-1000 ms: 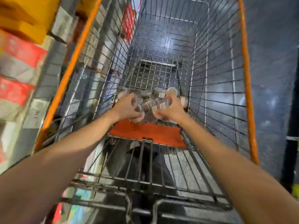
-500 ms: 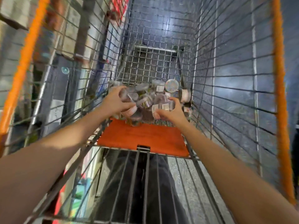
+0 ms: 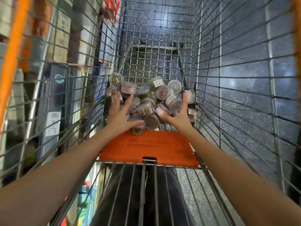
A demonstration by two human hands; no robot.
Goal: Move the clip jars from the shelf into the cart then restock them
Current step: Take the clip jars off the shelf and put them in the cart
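Several small clear clip jars point(image 3: 162, 92) with white labels lie in a loose heap on the wire floor of the cart point(image 3: 156, 62), at its near end. My left hand point(image 3: 119, 114) is spread with straight fingers against the left side of the heap, thumb under a jar. On the right side of the heap my right hand point(image 3: 179, 115) is spread too, fingers up beside a jar by the cart's right wall. Neither hand grips a jar.
The orange child-seat flap point(image 3: 149, 147) lies flat just below the heap. Orange-trimmed wire walls point(image 3: 244, 70) rise on both sides. Shelves with boxed goods point(image 3: 60, 38) stand to the left, speckled floor to the right. The cart's far end holds nothing.
Both hands held a bunch of jars together earlier; now their fingers have spread and the jars lie loose in the cart. The view has dipped deeper into the cart.
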